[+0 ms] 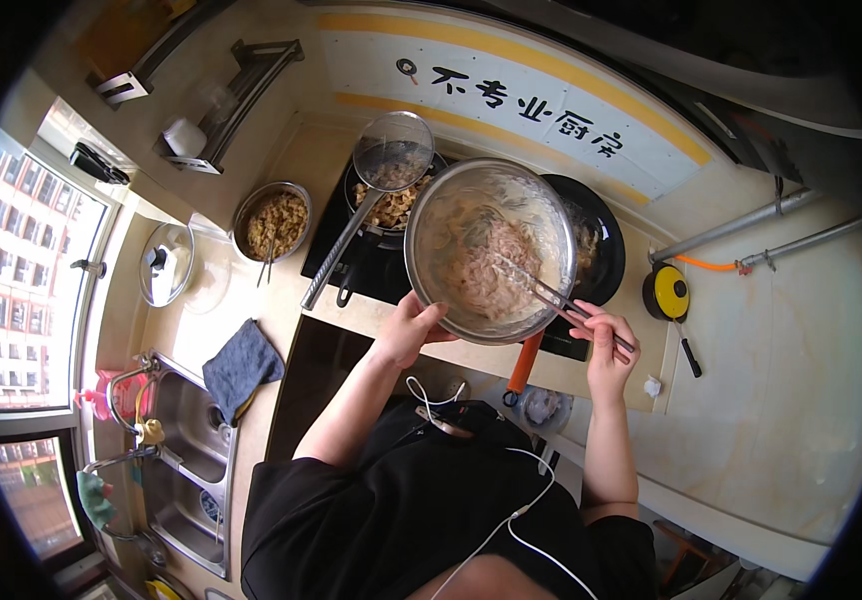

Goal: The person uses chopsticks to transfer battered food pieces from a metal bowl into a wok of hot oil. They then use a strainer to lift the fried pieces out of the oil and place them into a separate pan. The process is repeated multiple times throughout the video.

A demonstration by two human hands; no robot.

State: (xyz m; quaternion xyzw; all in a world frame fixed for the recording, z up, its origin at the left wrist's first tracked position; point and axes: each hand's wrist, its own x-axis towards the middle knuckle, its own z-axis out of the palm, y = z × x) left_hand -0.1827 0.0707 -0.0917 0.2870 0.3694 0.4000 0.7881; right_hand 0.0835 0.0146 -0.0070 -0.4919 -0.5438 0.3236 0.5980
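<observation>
My left hand (pixel 413 328) grips the lower left rim of a large stainless steel bowl (pixel 431 202), raised over the front of the stove. Pale shredded food, perhaps meat in batter, lies in the bowl (pixel 497 262). In my right hand (pixel 605 335) is a pair of chopsticks (pixel 569 306), their tips in the food. Left of the bowl, a mesh strainer (pixel 394 152) rests across a pot of browned pieces (pixel 393 206). Behind the bowl's right side stands a black wok (pixel 609 247), partly hidden, with dark residue inside. An orange handle (pixel 525 365) sticks out below the bowl.
Farther left stand a metal bowl of cooked pieces (pixel 278 223) with chopsticks or tongs in it and a glass lid (pixel 166 264). A dark cloth (pixel 243 370) lies beside the double sink (pixel 189 420). A small yellow-lidded pan (pixel 667 291) is at the right. Wall racks (pixel 251 97) jut out upper left.
</observation>
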